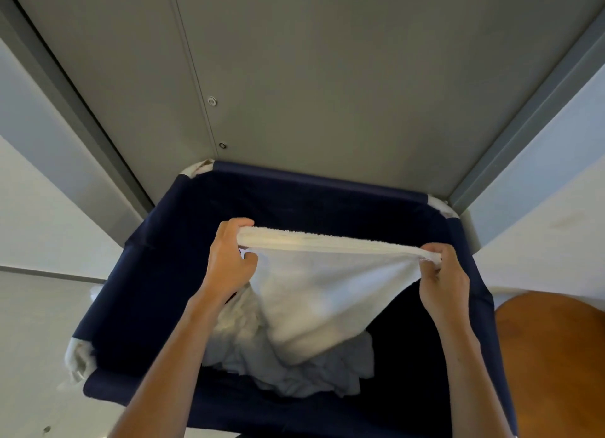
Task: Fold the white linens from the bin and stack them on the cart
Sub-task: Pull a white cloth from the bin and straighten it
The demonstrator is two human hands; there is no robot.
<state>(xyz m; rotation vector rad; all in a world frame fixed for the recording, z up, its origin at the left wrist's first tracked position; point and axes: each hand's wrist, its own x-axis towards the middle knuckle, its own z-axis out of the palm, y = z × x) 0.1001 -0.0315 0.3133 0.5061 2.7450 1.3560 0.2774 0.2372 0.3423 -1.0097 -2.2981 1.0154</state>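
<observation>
1. Two grips pinch the white towel (pixel 327 290): left grip (pixel 229 257) and right grip (pixel 442 280), one top corner each.
2. Taut edge runs left-right, mid-frame; cloth hangs below, over the linen pile (pixel 248 349).
3. Navy bin (pixel 314 183) surrounds all.

From where I stand, no word, label, brand or number can be read on anything here.
</observation>
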